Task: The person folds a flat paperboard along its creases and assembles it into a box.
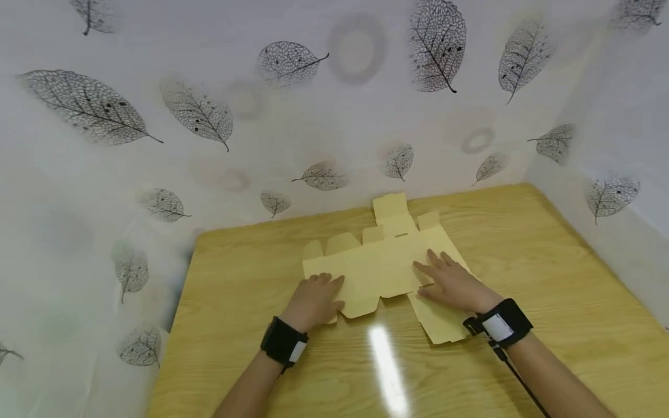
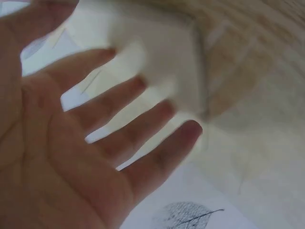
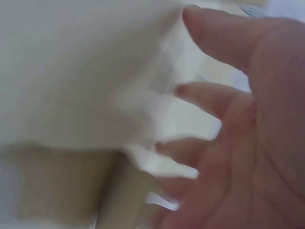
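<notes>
Here, left hand [image 1: 312, 302] and right hand [image 1: 453, 283], fingers spread apart, touch 1 unfolded yellow cardboard cutout [image 1: 373, 270] on the tabletop [image 1: 235, 290].

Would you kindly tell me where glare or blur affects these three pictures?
Head view: a white glare streak on the table, near the yellow card; left wrist view: the card's edge blurred, the left hand clearer; right wrist view: the card greyish and strongly blurred, the right hand clearer.
</notes>
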Tool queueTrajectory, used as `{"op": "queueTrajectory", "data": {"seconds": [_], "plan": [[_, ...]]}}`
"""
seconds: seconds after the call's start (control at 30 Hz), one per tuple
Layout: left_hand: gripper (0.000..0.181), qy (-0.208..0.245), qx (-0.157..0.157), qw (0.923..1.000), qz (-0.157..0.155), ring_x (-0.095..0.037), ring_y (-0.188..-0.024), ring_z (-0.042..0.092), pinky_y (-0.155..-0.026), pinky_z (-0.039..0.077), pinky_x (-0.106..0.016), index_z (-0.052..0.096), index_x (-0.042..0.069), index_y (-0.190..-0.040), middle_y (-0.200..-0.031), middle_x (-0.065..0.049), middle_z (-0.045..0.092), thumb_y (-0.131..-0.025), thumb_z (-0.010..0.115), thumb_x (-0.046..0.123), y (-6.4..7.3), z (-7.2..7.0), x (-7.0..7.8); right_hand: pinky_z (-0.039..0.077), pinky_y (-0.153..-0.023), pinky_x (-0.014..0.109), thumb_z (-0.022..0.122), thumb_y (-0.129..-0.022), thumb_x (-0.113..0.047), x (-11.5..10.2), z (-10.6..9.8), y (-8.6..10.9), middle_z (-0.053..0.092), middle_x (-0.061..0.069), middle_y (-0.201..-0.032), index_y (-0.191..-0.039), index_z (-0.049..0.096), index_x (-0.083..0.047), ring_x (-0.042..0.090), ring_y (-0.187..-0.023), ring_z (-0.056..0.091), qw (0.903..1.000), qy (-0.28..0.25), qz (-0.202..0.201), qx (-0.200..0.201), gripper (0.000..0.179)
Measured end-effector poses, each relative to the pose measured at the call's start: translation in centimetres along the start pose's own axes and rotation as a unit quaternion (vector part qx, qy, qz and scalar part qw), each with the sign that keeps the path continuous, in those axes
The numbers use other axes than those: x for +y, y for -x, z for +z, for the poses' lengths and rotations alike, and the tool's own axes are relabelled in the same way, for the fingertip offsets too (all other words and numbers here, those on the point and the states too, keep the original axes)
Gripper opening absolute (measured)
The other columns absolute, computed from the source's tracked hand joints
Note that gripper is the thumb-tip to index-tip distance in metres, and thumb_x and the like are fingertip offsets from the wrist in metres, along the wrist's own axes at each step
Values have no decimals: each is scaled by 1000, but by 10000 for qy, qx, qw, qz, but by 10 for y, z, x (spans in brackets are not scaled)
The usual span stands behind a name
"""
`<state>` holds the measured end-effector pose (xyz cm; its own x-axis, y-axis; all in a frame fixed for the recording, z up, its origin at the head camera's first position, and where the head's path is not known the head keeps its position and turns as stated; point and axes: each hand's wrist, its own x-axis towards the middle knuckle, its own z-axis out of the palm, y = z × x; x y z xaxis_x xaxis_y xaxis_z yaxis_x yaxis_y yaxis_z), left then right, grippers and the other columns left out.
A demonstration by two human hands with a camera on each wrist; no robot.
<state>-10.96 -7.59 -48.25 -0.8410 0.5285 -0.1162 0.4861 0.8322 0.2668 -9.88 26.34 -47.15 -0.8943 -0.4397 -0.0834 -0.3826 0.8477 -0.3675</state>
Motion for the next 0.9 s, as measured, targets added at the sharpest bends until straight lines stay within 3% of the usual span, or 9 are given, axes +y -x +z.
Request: {"op": "queueTrajectory", "data": {"seconds": [0.07, 0.17, 0.27, 0.33, 0.37, 0.47, 0.6, 0.77, 0.9], "plan": [[53, -163, 206, 9990, 350, -37, -136, 60, -112, 51, -56, 59, 14, -150, -150, -16, 61, -102, 70, 32, -12, -11, 8, 41, -113, 73, 67, -104, -29, -22, -5, 0, 44, 35, -158, -150, 56, -3, 61, -142, 44, 9989, 153, -244, 375, 54], [47, -541, 270, 9928, 1038, -30, -143, 56, -119, 47, -50, 56, 18, -152, -155, -11, 58, -106, 64, 23, -49, -27, 22, 54, -106, 59, 70, -102, -26, -59, 6, -9, 65, 24, -142, -137, 67, -4, 45, -128, 65, 9902, 682, -887, 837, 42], [49, -791, -256, 9851, 1504, -27, -155, 43, -127, 37, -47, 49, 22, -158, -165, -9, 47, -110, 54, 21, -93, -29, 24, 60, -97, 48, 71, -100, -35, -85, 34, -15, 73, 15, -130, -130, 71, -10, 34, -115, 70, 9748, 1429, -1471, 882, 39], [52, -873, -818, 9811, 1519, -28, -160, 33, -131, 31, -47, 43, 23, -162, -171, -9, 37, -111, 52, 26, -108, -22, 15, 60, -96, 46, 70, -100, -39, -93, 53, -11, 73, 13, -131, -131, 71, -14, 32, -116, 70, 9660, 1741, -1728, 821, 41], [54, -830, -1047, 9804, 1447, -28, -161, 30, -132, 30, -47, 41, 22, -163, -172, -9, 33, -111, 52, 29, -110, -18, 9, 60, -98, 46, 69, -100, -41, -94, 60, -6, 72, 13, -134, -133, 71, -15, 33, -119, 69, 9640, 1820, -1787, 752, 42], [57, -867, -1373, 9805, 1107, -29, -162, 28, -132, 27, -49, 39, 22, -164, -174, -9, 30, -111, 52, 38, -95, -8, -9, 55, -107, 50, 61, -105, -41, -91, 67, 10, 66, 14, -145, -140, 68, -18, 36, -132, 64, 9695, 1548, -1844, 465, 42], [54, -812, -1010, 9868, 969, -33, -156, 40, -128, 35, -51, 49, 18, -158, -168, -14, 41, -108, 58, 38, -54, -5, -16, 45, -117, 61, 54, -109, -40, -66, 49, 28, 63, 13, -149, -137, 72, -19, 41, -140, 58, 9828, 929, -1591, 101, 38], [56, -196, -755, 9934, 842, -38, -152, 43, -123, 41, -54, 52, 13, -156, -165, -19, 42, -106, 63, 37, -13, 7, 0, 35, -120, 68, 52, -110, -40, -22, 29, 35, 61, 12, -151, -136, 72, -17, 43, -143, 54, 9950, 631, -729, 258, 40], [59, 252, -631, 9954, 674, -38, -156, 38, -123, 38, -60, 48, 15, -158, -169, -16, 39, -106, 61, 39, -1, 22, 13, 29, -122, 71, 54, -109, -39, -1, 24, 38, 59, 15, -154, -140, 69, -15, 46, -146, 50, 9954, 778, -421, 362, 42]]}}
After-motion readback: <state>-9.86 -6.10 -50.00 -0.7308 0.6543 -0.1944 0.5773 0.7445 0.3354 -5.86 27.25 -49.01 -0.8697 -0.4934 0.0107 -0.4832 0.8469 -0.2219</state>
